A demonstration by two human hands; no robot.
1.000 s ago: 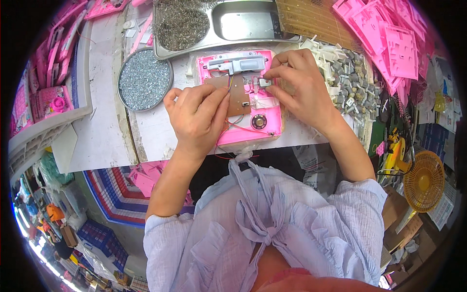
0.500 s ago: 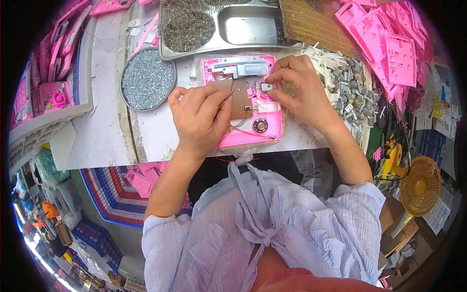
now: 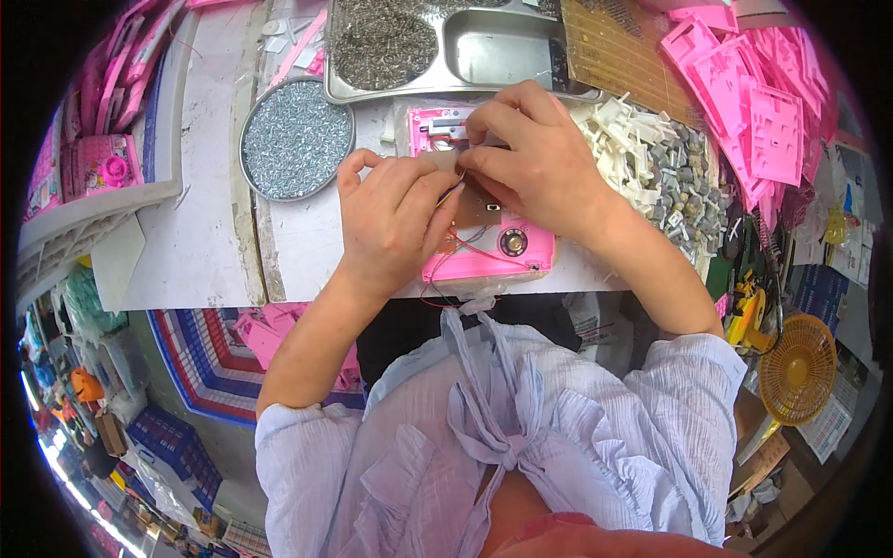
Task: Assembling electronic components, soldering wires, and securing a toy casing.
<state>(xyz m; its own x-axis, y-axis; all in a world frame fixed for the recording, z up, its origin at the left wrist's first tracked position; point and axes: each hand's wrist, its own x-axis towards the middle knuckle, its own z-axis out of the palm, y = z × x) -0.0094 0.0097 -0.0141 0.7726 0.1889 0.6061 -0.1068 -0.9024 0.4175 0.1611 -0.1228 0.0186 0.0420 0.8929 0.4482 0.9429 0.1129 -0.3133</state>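
Observation:
A pink plastic housing (image 3: 488, 266) lies on the table in front of me, with a round speaker (image 3: 513, 242) in its near right part. A brown circuit board (image 3: 478, 210) sits inside it, partly covered by my hands. My left hand (image 3: 395, 216) is closed over the housing's left side, pinching thin coloured wires (image 3: 451, 194) between thumb and fingers. From the right, my right hand (image 3: 535, 153) reaches across the housing; its thumb and index finger pinch the same wires just beyond the left fingertips. The right hand hides the housing's far right part.
A round dish of small screws (image 3: 296, 139) stands to the left. Behind is a metal tray (image 3: 391, 93) with small metal parts. White and grey plastic pieces (image 3: 651, 158) are heaped at right, near stacked pink panels (image 3: 777, 135). A yellow fan (image 3: 797, 369) is at far right.
My right hand has left the small light part at the housing's right and moved left to the wires by my left hand. The whole view has shifted slightly.

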